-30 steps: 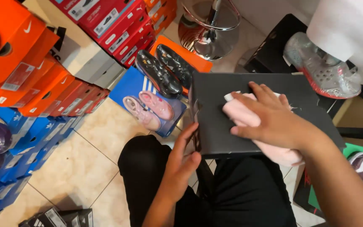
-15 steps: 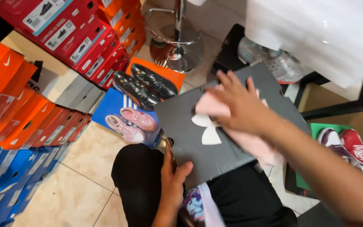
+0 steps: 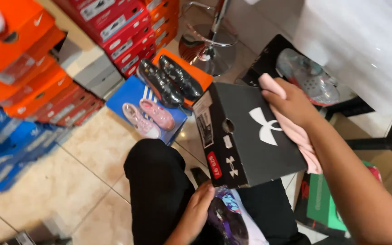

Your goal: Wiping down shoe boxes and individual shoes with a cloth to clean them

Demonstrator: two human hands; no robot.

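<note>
A black shoe box (image 3: 243, 136) with a white emblem on its lid is tilted above my lap. My left hand (image 3: 200, 206) grips its near lower corner from below. My right hand (image 3: 291, 106) presses a pink cloth (image 3: 302, 138) against the lid's far right edge. My black trousers (image 3: 157, 186) fill the space under the box.
Stacks of orange (image 3: 19, 50), red (image 3: 119, 22) and blue (image 3: 10, 145) shoe boxes line the left. On the tiled floor ahead a blue box bears pink shoes (image 3: 148, 115) and an orange one black shoes (image 3: 169, 81). A chrome stool base (image 3: 209, 45) and a green box (image 3: 323, 204) stand nearby.
The box has been tipped so its end panel faces me. My right hand and the pink cloth have slid from the lid's middle to its right edge.
</note>
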